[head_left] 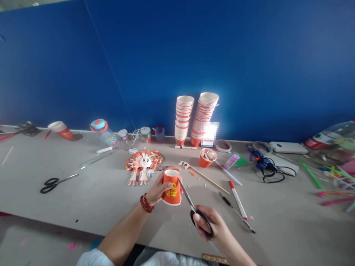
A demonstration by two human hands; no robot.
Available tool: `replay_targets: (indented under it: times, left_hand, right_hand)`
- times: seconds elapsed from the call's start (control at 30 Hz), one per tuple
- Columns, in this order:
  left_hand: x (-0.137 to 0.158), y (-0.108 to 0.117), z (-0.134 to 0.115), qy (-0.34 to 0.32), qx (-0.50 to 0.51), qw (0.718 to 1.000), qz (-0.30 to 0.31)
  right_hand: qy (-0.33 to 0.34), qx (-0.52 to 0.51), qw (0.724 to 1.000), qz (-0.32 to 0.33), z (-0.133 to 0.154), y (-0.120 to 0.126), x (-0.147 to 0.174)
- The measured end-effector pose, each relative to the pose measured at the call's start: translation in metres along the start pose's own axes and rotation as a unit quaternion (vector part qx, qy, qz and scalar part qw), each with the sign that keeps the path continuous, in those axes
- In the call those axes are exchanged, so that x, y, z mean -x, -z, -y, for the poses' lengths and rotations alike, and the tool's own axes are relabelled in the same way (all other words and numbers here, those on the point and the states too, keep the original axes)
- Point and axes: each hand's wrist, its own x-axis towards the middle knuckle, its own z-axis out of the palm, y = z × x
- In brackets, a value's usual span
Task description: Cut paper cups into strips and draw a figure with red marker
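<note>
In front of me my left hand [158,188] is wrapped round an orange paper cup [172,194] with yellow lettering, held upside down with its base up. A pair of black-handled scissors [191,203] is in my right hand [212,221], fingers and thumb through the loops. The blades point up and left, their tips at the cup's right side near its base; whether they cut into it I cannot tell. Just beyond the cup lie paper figures with a smiling face [144,162] and orange-and-white fringe. White and orange paper scraps [184,164] are scattered beside them.
Two tall stacks of paper cups [183,118] stand against the blue wall [155,55]. A scrap-filled cup [206,162], a wooden stick [212,181], a red marker [237,199] and a pen [235,211] lie to the right. Other scissors [57,181] and a ruler [95,159] lie left.
</note>
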Motion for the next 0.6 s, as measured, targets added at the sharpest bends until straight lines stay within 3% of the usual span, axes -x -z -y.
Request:
replay_targets:
  times: [0.1,0.23,0.43,0.6]
  left_hand:
    - [-0.001,0.003,-0.003,0.02,0.001,1.0,0.011]
    - [-0.003,-0.002,-0.001,0.042,0.026,0.999,-0.018]
    - [-0.003,-0.017,0.003,0.054,0.076,0.994,-0.053]
    - [-0.006,-0.014,0.002,0.106,0.142,0.983,-0.036]
  right_hand:
    - [-0.016,-0.004,1.0,0.001,0.004,0.009,0.002]
    - [-0.006,0.015,0.999,0.033,0.009,0.011,0.001]
    - [0.052,0.061,0.996,-0.025,0.004,0.002,0.001]
    - [0.035,0.025,0.999,0.01,0.009,0.023,0.016]
